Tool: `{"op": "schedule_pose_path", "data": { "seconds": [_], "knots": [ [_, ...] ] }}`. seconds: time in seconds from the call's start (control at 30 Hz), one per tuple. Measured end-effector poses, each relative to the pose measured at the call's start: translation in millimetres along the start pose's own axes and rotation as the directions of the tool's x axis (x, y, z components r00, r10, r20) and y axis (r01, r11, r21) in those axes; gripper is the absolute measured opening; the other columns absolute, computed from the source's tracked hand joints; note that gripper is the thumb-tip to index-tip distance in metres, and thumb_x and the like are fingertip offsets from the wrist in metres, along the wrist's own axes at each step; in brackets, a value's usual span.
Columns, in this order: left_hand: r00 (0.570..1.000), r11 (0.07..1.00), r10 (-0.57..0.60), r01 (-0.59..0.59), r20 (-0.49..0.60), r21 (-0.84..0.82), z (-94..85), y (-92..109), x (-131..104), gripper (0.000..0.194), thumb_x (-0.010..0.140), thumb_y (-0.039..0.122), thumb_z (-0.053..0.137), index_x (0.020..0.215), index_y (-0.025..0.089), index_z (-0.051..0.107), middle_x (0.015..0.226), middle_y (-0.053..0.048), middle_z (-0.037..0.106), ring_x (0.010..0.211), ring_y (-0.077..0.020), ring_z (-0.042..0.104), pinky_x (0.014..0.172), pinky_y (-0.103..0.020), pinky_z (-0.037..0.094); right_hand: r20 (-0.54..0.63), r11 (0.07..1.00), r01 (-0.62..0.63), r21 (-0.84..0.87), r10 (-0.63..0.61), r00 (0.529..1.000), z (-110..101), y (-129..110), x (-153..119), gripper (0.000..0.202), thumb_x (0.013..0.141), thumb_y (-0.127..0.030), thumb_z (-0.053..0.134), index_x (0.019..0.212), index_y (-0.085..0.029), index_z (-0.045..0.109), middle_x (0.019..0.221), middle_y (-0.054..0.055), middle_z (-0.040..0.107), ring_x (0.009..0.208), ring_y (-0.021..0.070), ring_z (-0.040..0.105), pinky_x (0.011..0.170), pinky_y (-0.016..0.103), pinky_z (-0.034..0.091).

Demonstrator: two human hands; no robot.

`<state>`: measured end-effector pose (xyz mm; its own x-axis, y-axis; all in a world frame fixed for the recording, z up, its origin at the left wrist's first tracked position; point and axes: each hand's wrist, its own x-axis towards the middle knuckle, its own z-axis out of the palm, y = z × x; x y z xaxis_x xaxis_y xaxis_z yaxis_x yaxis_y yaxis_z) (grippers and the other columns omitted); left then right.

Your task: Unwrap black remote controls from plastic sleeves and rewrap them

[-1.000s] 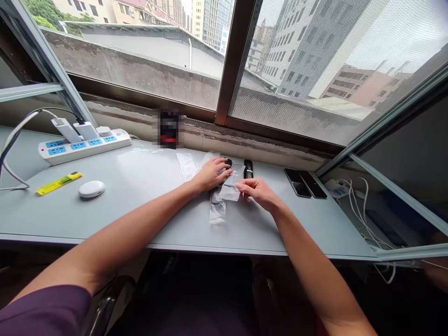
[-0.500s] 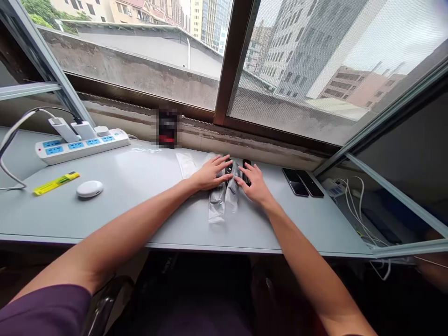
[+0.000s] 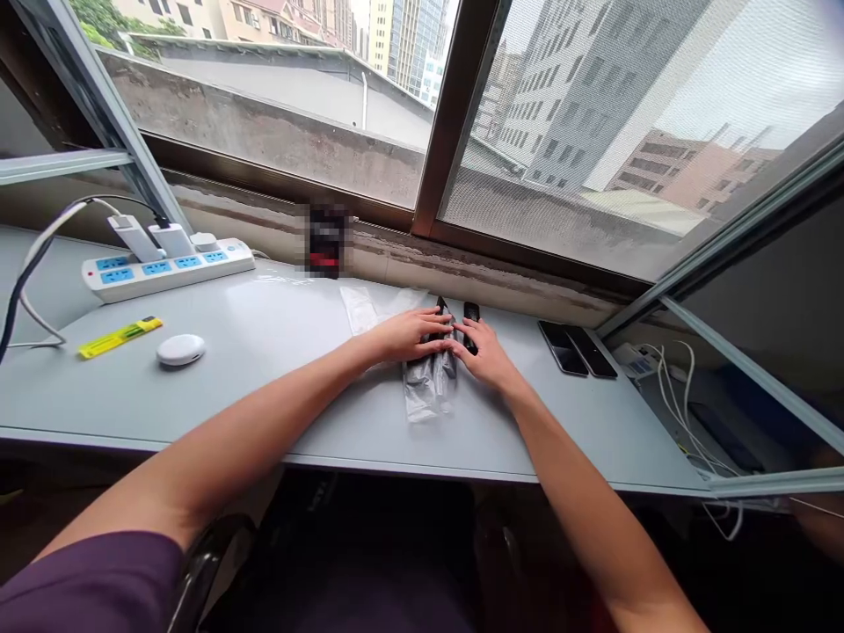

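Note:
My left hand [image 3: 417, 335] lies over a dark object [image 3: 441, 308] that looks like a remote control, in a clear plastic bag [image 3: 425, 404]. Its fingers are stretched out, and they cover most of the object. My right hand [image 3: 486, 354] rests just to the right, fingers apart, its thumb against the bag's right side and near my left fingertips. A slim black remote-like object [image 3: 470, 313] sticks out beyond the right fingers, its near part hidden by them. Another clear plastic bag [image 3: 360, 308] lies flat left of my left hand.
On the left of the desk [image 3: 251, 387] are a power strip [image 3: 175, 271] with plugs, a yellow packet [image 3: 120, 337] and a white rounded case [image 3: 181, 350]. Two dark phones [image 3: 563, 347] lie at the right. A blurred dark item [image 3: 326, 242] stands by the window.
Both hands have drawn closer together, pushing the plastic-bagged items side by side. The view has shifted slightly, so everything sits a little further right.

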<state>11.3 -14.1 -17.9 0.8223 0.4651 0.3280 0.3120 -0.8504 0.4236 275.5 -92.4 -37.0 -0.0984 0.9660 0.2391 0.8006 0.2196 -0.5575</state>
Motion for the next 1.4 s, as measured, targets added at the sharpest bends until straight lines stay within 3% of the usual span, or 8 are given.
{"op": "schedule_pose_path", "data": {
  "seconds": [0.3, 0.57, 0.8, 0.93, 1.07, 1.2, 1.27, 1.4],
  "knots": [
    [0.999, 1.0, -0.009, 0.009, -0.053, -0.002, -2.9, 1.3, -0.2, 0.051, 0.112, 0.056, 0.069, 0.154, 0.029, 0.078, 0.17, -0.009, 0.066, 0.164, -0.0338, 0.057, 0.141, -0.049, 0.041, -0.028, 1.0, -0.013, -0.002, 0.013, 1.0, 2.6, -1.4, -0.9, 0.075, 0.102, -0.071, 0.072, 0.16, -0.023, 0.072, 0.178, 0.019, 0.055, 0.176, 0.0451, 0.03, 0.142, 0.067, 0.029],
    [0.999, 0.999, -0.033, 0.033, -0.012, 0.042, -3.8, 7.0, 0.2, 0.055, 0.115, 0.054, 0.063, 0.162, 0.027, 0.072, 0.179, -0.008, 0.055, 0.165, -0.0296, 0.057, 0.139, -0.043, 0.041, -0.061, 1.0, -0.018, 0.022, 0.02, 0.998, 4.1, -0.7, -0.6, 0.079, 0.1, -0.077, 0.069, 0.158, -0.023, 0.073, 0.174, 0.02, 0.059, 0.175, 0.0456, 0.032, 0.141, 0.068, 0.03],
    [0.996, 0.997, -0.08, 0.08, -0.047, -0.002, -6.0, 8.3, -0.5, 0.053, 0.11, 0.056, 0.069, 0.154, 0.029, 0.078, 0.174, -0.006, 0.061, 0.155, -0.0309, 0.067, 0.132, -0.042, 0.05, -0.07, 1.0, -0.01, 0.009, 0.011, 0.997, 4.2, 1.1, -0.5, 0.081, 0.1, -0.078, 0.068, 0.16, -0.024, 0.07, 0.175, 0.021, 0.057, 0.172, 0.0442, 0.038, 0.141, 0.068, 0.032],
    [0.991, 0.996, -0.087, 0.086, -0.096, -0.018, -6.1, 6.4, 1.0, 0.048, 0.113, 0.053, 0.062, 0.146, 0.024, 0.082, 0.169, -0.01, 0.067, 0.152, -0.0298, 0.069, 0.131, -0.042, 0.051, -0.078, 1.0, -0.006, 0.021, 0.008, 0.997, 3.2, 2.4, 0.9, 0.083, 0.1, -0.082, 0.066, 0.16, -0.025, 0.07, 0.174, 0.02, 0.058, 0.171, 0.0443, 0.04, 0.141, 0.068, 0.031],
    [0.948, 0.969, -0.207, 0.232, -0.242, 0.08, -6.1, 1.6, 1.9, 0.05, 0.117, 0.048, 0.052, 0.148, 0.018, 0.078, 0.165, -0.015, 0.07, 0.159, -0.0326, 0.06, 0.139, -0.048, 0.041, -0.073, 0.999, -0.019, 0.033, 0.021, 0.997, 1.3, 2.3, 2.6, 0.088, 0.1, -0.086, 0.062, 0.159, -0.022, 0.07, 0.171, 0.021, 0.061, 0.17, 0.044, 0.042, 0.141, 0.066, 0.031],
    [0.849, 0.854, -0.444, 0.497, -0.285, 0.151, -2.1, -7.9, -3.2, 0.063, 0.116, 0.055, 0.051, 0.151, 0.007, 0.072, 0.174, -0.03, 0.055, 0.171, -0.0483, 0.041, 0.14, -0.068, 0.03, -0.077, 0.999, -0.029, 0.043, 0.032, 0.996, -0.2, 0.9, 2.2, 0.084, 0.102, -0.084, 0.061, 0.158, -0.022, 0.071, 0.172, 0.021, 0.06, 0.169, 0.0432, 0.044, 0.14, 0.065, 0.033],
    [0.838, 0.833, -0.484, 0.53, -0.253, 0.159, 1.0, -13.6, -6.1, 0.064, 0.116, 0.061, 0.047, 0.143, 0.009, 0.075, 0.17, -0.031, 0.058, 0.167, -0.0512, 0.044, 0.137, -0.073, 0.03, -0.078, 0.998, -0.033, 0.048, 0.037, 0.996, -0.9, 0.2, 1.4, 0.079, 0.103, -0.081, 0.062, 0.158, -0.024, 0.072, 0.172, 0.02, 0.061, 0.168, 0.042, 0.045, 0.14, 0.065, 0.034],
    [0.85, 0.849, -0.465, 0.507, -0.246, 0.148, 5.1, -22.3, -6.9, 0.061, 0.116, 0.064, 0.045, 0.138, 0.017, 0.076, 0.165, -0.025, 0.066, 0.163, -0.0463, 0.051, 0.136, -0.073, 0.031, -0.077, 0.998, -0.035, 0.055, 0.039, 0.996, -1.5, -0.5, 0.0, 0.074, 0.104, -0.077, 0.064, 0.156, -0.026, 0.073, 0.172, 0.018, 0.062, 0.168, 0.0413, 0.046, 0.14, 0.065, 0.034]
  ]
}}
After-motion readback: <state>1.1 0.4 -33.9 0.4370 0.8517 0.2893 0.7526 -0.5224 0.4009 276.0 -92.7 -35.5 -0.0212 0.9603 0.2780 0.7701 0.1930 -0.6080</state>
